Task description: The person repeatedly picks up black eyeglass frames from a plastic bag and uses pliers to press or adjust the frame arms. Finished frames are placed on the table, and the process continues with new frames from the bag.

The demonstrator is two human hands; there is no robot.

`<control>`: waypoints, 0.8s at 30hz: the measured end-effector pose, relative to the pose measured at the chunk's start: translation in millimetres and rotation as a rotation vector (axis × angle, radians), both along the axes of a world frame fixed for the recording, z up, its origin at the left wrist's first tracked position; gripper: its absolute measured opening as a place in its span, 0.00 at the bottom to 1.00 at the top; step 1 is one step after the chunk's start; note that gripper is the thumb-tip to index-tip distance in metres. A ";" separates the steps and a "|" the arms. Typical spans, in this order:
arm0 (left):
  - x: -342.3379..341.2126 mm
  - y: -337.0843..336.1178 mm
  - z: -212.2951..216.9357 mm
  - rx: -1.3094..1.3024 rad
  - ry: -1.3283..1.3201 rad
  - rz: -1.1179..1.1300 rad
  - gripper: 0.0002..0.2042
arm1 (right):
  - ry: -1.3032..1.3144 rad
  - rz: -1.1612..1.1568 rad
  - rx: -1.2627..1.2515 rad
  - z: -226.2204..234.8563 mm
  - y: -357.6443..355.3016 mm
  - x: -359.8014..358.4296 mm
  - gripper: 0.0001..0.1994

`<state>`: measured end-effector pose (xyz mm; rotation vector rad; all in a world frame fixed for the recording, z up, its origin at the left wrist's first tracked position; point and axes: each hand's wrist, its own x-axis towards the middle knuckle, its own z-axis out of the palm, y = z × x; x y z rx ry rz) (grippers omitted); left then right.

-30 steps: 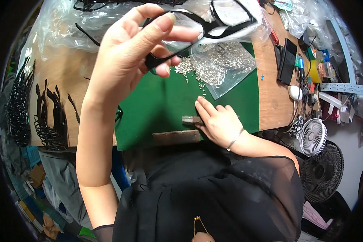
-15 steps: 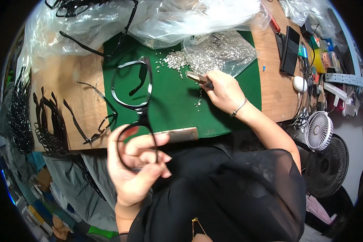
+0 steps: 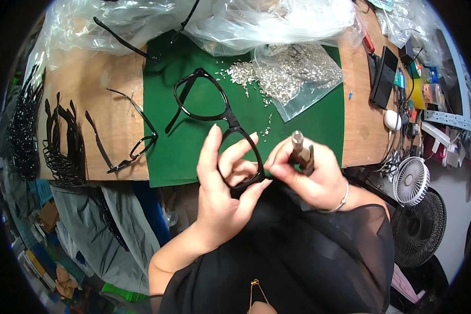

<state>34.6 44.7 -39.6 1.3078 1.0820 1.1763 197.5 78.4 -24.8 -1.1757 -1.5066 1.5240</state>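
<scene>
My left hand (image 3: 217,193) grips a black eyeglass frame (image 3: 234,123) by its near rim, the fingers passing through the lens opening. The frame slants over a green mat (image 3: 180,165), its far rim toward the back left; one folded temple arm shows there. Closed around metal pliers (image 3: 300,148), my right hand (image 3: 322,175) has its thumb and fingertips beside the frame's near corner. Whether those fingertips also pinch a small part cannot be made out. Beyond the hands lie a scatter of tiny silvery metal pieces (image 3: 242,73) and a clear bag (image 3: 303,78) full of them.
Another black eyeglass frame (image 3: 150,137) lies at the left, near bundles of black frames (image 3: 68,149). Clear plastic sheeting (image 3: 277,23) covers the back, with another frame before it. At the right are a phone (image 3: 383,77), cables and a small white fan (image 3: 411,179).
My right hand has drawn back from the metal pieces toward the glasses, with the pliers now tipped upward. My left hand has carried the frame rightward, and the two hands are close together.
</scene>
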 end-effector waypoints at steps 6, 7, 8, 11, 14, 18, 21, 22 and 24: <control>18.0 -2.1 -3.5 0.139 0.121 0.128 0.43 | 0.151 -0.072 -0.086 -3.3 -12.5 -5.1 0.05; 20.2 -2.9 -3.1 0.148 0.111 0.132 0.42 | 0.172 -0.074 -0.113 -3.4 -13.1 -4.3 0.05; 22.0 -4.0 -4.6 0.148 0.116 0.134 0.43 | 0.192 -0.083 -0.138 -3.0 -13.4 -4.6 0.05; 24.5 -6.5 -8.4 0.170 0.166 0.135 0.43 | 0.373 -0.169 -0.292 -4.3 -15.2 -9.2 0.07; 18.4 -5.4 -7.6 0.185 0.240 0.091 0.43 | 0.345 -0.069 -0.527 1.2 -6.2 -2.9 0.08; 4.5 1.7 5.2 -0.110 -0.114 -0.055 0.42 | 0.331 0.059 -0.575 7.9 0.5 -3.9 0.09; -5.5 1.4 14.3 -0.102 -0.123 -0.058 0.43 | 0.295 0.181 -0.535 14.6 4.5 -4.3 0.08; -8.8 0.2 16.7 -0.116 -0.122 -0.063 0.43 | 0.263 0.228 -0.513 16.8 6.1 -1.6 0.08; -18.3 -0.5 19.1 -0.166 -0.156 -0.083 0.43 | 0.120 0.276 -0.366 16.4 5.8 10.1 0.11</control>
